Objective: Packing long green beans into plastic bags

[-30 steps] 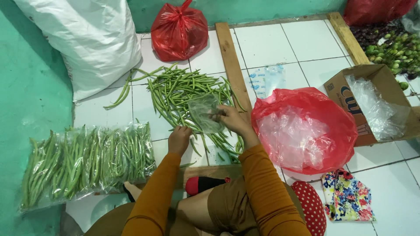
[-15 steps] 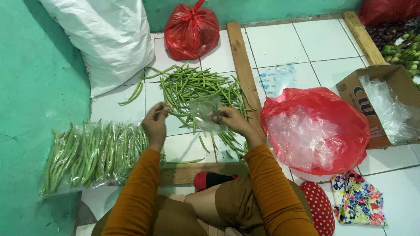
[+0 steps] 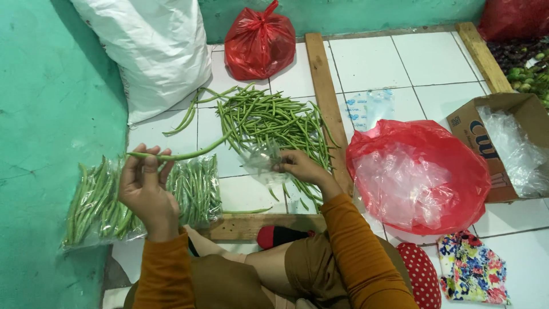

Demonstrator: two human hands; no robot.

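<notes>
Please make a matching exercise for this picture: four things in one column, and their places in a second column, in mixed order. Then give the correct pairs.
Things:
1. single long green bean
2. small clear plastic bag
3. tied red plastic bag
4. brown cardboard box

Places:
A. at the far wall, beside the big white sack
B. pinched in the left hand
C. at the right edge, with clear plastic inside
D. held by the right hand over the loose bean pile

Pairs: 1-B, 2-D, 3-A, 4-C
</notes>
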